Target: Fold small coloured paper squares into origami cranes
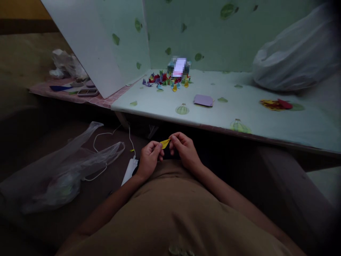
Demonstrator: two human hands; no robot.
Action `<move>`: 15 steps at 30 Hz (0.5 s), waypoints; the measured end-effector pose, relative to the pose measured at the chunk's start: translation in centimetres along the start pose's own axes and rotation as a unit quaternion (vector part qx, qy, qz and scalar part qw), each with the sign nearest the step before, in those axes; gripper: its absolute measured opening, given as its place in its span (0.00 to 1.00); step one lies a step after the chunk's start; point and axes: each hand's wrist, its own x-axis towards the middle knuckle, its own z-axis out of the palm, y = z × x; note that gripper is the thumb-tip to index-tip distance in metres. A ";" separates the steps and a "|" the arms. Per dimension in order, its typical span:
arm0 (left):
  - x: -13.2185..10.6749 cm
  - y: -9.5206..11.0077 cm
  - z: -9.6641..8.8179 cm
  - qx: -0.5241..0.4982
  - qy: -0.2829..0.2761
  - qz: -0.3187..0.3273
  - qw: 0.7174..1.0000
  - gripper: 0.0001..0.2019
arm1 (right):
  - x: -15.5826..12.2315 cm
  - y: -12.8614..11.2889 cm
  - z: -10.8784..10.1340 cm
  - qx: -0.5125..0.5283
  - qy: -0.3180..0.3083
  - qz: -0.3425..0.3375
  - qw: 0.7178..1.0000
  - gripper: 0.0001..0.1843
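A small folded piece of yellow paper (165, 143) sits between both my hands, just above my lap and below the table edge. My left hand (149, 158) pinches its left end with curled fingers. My right hand (184, 149) pinches its right end with thumb and fingertips. On the pale green table (255, 117) further away lie a pile of small coloured folded paper pieces (166, 80), a purple stack of paper squares (203, 100) and a red and yellow paper heap (275, 104).
A clear plastic bag (66, 167) and a white cable with its adapter (129, 170) lie on the floor to my left. A large white plastic bag (295, 53) rests on the table's right. A white board (87, 42) leans at the table's left end, with small items (87, 92) behind it.
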 end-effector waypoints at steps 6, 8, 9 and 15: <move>0.0 -0.1 0.1 -0.036 0.001 -0.012 0.999 0.12 | 0.1 0.4 -0.1 -0.010 -0.060 0.050 0.997 0.18; 0.0 -0.2 0.1 -0.047 0.003 -0.018 0.999 0.13 | 0.1 0.4 -0.1 -0.013 -0.057 0.051 0.997 0.16; 0.0 -0.2 0.0 -0.049 0.007 -0.020 0.999 0.14 | 0.1 0.4 -0.2 -0.016 -0.057 0.050 0.997 0.15; 0.1 -0.4 -0.2 -0.009 0.019 -0.011 1.000 0.14 | 0.0 0.2 -0.1 -0.029 -0.065 0.043 0.997 0.14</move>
